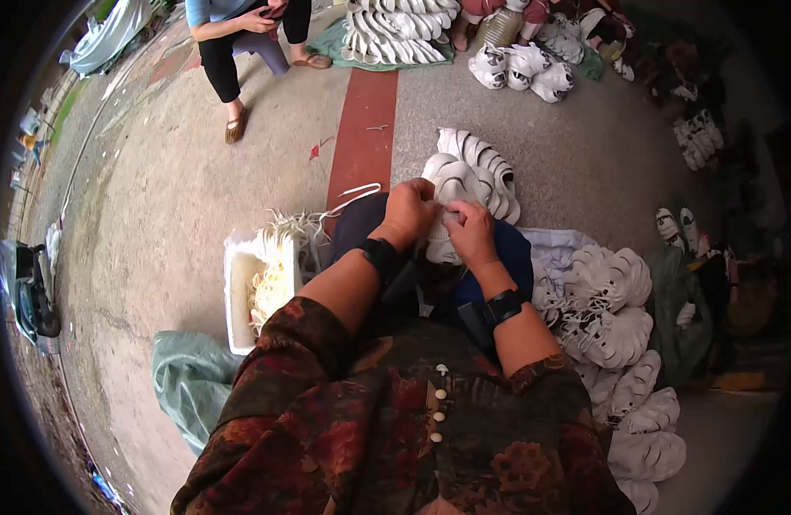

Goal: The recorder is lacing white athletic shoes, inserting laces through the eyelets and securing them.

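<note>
Over my lap lies a white shoe upper (441,248), held between my two hands. My left hand (410,212) is closed, its thumb and fingers pinched at the upper's top edge. Close beside it, my right hand (472,233) is closed on the other side of the same upper. Whether a lace is pinched in the fingers is too small to make out. Just beyond my hands, a row of nested white shoe uppers (490,176) rests past my knees. A loose white lace (358,190) loops out left of my left hand.
A white foam box (239,302) of pale laces (273,287) stands at my left, by a green sheet (189,378). Piled white shoes (614,330) line my right side. Ahead, a seated person (241,34) is near stacked uppers (394,34); bundled shoes (523,69) lie farther right.
</note>
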The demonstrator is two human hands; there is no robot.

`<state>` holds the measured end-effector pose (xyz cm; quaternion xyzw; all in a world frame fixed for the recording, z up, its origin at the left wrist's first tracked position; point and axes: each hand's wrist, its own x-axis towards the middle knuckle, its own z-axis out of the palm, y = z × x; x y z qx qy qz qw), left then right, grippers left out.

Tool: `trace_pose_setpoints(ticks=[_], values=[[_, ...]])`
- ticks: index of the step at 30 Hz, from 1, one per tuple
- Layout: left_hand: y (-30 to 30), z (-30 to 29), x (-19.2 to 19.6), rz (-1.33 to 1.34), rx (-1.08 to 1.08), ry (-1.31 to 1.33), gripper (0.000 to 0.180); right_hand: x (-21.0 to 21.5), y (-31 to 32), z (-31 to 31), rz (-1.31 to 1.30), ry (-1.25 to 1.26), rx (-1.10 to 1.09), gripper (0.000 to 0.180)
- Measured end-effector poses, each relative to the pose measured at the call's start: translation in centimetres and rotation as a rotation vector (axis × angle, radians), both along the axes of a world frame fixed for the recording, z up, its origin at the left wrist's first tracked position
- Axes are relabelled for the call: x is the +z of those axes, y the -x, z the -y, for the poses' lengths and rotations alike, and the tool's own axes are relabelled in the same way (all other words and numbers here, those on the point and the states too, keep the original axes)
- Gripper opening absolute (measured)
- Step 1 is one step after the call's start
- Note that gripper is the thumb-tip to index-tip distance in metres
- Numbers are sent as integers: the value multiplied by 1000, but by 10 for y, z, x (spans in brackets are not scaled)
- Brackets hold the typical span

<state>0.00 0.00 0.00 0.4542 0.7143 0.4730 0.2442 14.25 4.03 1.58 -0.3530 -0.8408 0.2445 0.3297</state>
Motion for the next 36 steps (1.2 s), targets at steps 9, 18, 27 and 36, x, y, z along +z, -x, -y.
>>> trace_pose_setpoints(ticks=[9,18,27,36], values=[[-18,-3,12,48,39,74,14,3,-9,-13,20,124,-10,19],[-16,9,11,-191,-203,47,21,1,3,-8,30,144,-30,9],[-14,8,13,-493,-192,24,18,6,5,6,346,-263,-36,10],[8,14,11,35,-276,65,15,13,7,10,372,-325,75,9]])
